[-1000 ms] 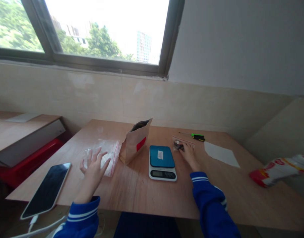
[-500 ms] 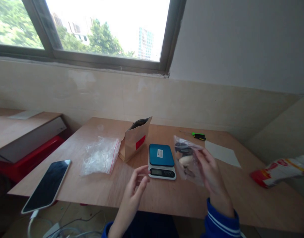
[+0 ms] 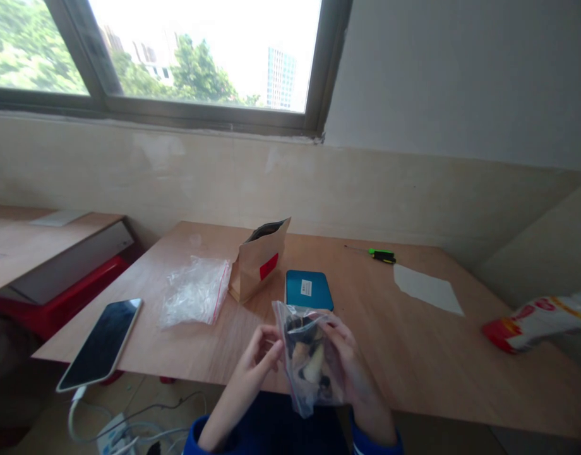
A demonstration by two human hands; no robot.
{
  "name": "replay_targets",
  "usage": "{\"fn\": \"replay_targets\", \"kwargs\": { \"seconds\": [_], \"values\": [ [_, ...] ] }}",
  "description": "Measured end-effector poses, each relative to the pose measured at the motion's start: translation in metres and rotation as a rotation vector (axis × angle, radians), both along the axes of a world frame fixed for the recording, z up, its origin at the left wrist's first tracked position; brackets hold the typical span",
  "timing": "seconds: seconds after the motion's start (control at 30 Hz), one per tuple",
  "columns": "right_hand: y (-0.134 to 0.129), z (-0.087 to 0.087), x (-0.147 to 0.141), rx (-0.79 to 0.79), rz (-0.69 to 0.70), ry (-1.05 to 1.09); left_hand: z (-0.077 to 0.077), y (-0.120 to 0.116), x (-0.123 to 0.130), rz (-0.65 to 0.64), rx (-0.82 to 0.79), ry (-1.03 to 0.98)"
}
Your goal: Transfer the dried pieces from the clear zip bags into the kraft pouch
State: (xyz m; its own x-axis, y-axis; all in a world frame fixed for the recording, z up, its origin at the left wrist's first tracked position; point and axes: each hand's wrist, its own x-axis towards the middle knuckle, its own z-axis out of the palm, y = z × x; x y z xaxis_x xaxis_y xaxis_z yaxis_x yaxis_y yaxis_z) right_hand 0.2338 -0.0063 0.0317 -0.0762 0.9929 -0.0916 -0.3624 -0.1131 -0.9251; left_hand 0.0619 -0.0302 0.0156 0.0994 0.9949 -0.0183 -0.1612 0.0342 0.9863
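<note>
In the head view, my right hand (image 3: 350,357) grips the right side of a clear zip-lock bag (image 3: 335,379). Dark, tan and cream-coloured pieces that look like dried food show through the plastic. My left hand (image 3: 257,357) is at the bag's left edge, fingers loosely curled and thumb apart from them; whether the fingertips touch the plastic is hard to tell. Just behind the bag lies a kitchen scale with a blue platform (image 3: 314,287), its display now hidden. A kraft paper pouch (image 3: 252,272) with a red label stands open at the top, left of the scale.
More clear zip-lock bags (image 3: 196,294) lie left of the pouch. A phone (image 3: 101,341) on a cable overhangs the table's front left edge. To the right are a green-and-black screwdriver (image 3: 380,254), a white paper sheet (image 3: 427,291) and a red-and-white package (image 3: 532,325).
My right hand has brought the zip-lock bag left and toward me, from beside the scale to in front of it. My left hand stays nearly where it was, now beside the bag.
</note>
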Motion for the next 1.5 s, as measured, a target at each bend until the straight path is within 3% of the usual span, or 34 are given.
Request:
{"fn": "replay_targets", "kwargs": {
  "seconds": [0.1, 0.3, 0.4, 0.57, 0.63, 0.8, 0.87, 1.27, 1.5],
  "values": [
    [0.001, -0.002, -0.002, 0.007, -0.024, -0.029, 0.004, -0.004, -0.003, -0.147, -0.01, -0.014],
    [-0.001, -0.009, 0.003, -0.011, -0.031, -0.044, 0.006, -0.01, -0.001, -0.25, -0.102, -0.046],
    [0.002, -0.017, 0.005, -0.034, -0.066, -0.096, 0.011, -0.012, 0.003, -0.222, -0.063, -0.075],
    [0.003, -0.019, 0.004, 0.083, -0.359, -0.338, 0.016, -0.012, 0.01, -0.094, 0.016, -0.051],
    [-0.004, -0.01, 0.002, 0.172, -0.289, -0.403, 0.014, -0.01, 0.011, -0.028, 0.029, -0.016],
    [-0.028, 0.016, -0.01, 0.25, 0.301, -0.459, 0.011, -0.008, 0.01, 0.083, 0.063, 0.071],
    [-0.031, 0.02, -0.015, 0.24, 0.369, -0.501, 0.011, -0.008, 0.009, 0.098, 0.06, 0.079],
    [-0.025, 0.013, -0.021, 0.349, 0.179, -0.755, 0.0, -0.005, 0.008, 0.026, 0.112, 0.216],
    [-0.02, 0.005, -0.017, 0.4, 0.082, -0.809, 0.005, -0.005, 0.005, -0.004, 0.165, 0.286]
  ]
}}
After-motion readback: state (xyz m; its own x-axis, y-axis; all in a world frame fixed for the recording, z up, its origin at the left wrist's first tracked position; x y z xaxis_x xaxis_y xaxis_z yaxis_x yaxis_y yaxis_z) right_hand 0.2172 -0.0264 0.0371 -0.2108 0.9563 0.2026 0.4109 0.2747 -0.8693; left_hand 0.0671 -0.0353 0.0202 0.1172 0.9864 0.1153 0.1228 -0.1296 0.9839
